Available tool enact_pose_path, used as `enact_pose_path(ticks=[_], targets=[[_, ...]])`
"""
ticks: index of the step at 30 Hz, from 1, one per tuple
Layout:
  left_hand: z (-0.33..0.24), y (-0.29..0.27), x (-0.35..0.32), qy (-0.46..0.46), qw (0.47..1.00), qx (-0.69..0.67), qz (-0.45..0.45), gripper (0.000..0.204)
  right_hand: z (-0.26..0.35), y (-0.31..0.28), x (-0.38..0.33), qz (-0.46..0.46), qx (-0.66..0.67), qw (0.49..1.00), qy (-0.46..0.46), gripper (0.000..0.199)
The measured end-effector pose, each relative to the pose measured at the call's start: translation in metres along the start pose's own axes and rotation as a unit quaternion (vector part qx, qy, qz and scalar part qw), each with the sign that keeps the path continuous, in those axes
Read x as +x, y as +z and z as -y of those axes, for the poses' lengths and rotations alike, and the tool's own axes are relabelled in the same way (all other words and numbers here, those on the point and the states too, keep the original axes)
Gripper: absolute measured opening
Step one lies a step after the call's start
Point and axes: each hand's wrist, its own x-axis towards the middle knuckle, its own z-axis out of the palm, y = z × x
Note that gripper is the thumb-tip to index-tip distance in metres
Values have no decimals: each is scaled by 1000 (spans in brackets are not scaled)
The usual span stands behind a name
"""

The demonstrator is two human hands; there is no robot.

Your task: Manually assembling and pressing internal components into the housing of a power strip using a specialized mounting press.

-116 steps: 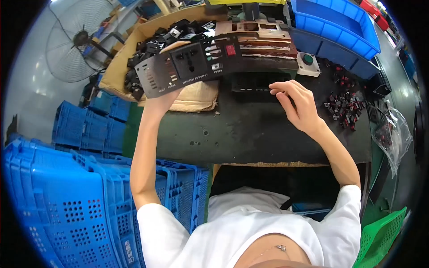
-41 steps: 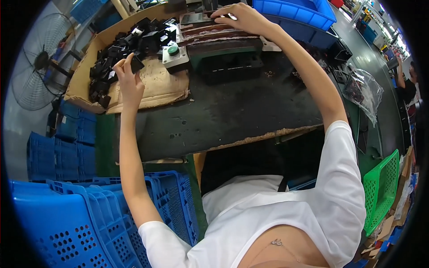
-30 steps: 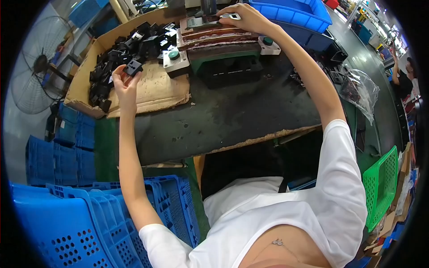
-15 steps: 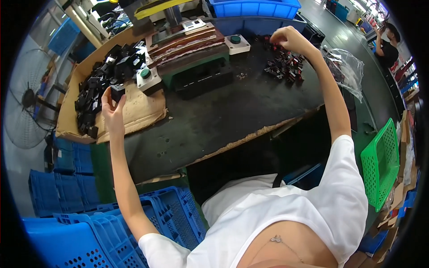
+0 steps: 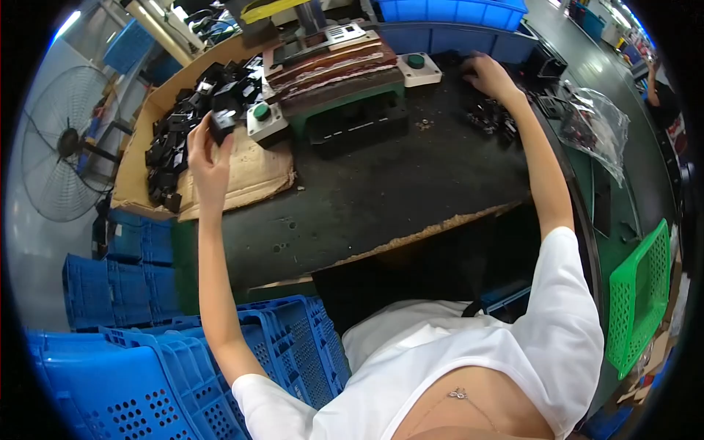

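My left hand [image 5: 210, 163] pinches a black plastic housing [image 5: 222, 126] between thumb and fingers, above the front of the cardboard box [image 5: 253, 176]. Many similar black housings [image 5: 170, 150] lie heaped in that box. At the far right of the black worktable [image 5: 381, 191], the fingers of my right hand [image 5: 490, 77] are curled inward. Just nearer than this hand lies a pile of small dark parts [image 5: 493, 121]; whatever its fingertips may hold is hidden. Between the hands stands a press fixture [image 5: 341, 95] with a green base, flanked by a left green push button [image 5: 261, 111] and a right green push button [image 5: 416, 61].
A clear plastic bag [image 5: 598, 128] and a green basket [image 5: 639, 301] lie to the right. Blue bins [image 5: 455, 13] stand behind the table, and blue crates [image 5: 110, 374] at my lower left. A fan [image 5: 70, 143] is far left; a co-worker [image 5: 664, 103] is far right.
The whole view has shifted. My left hand has raised and tilted the black housing a little. My right hand has moved slightly nearer and left, still by the small parts.
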Motion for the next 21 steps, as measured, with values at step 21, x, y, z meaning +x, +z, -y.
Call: enact_pose_path(ticks=[21], targets=[[-30, 114, 133, 179, 963, 60, 194, 35, 33, -29, -12, 71, 224, 970, 65, 17]])
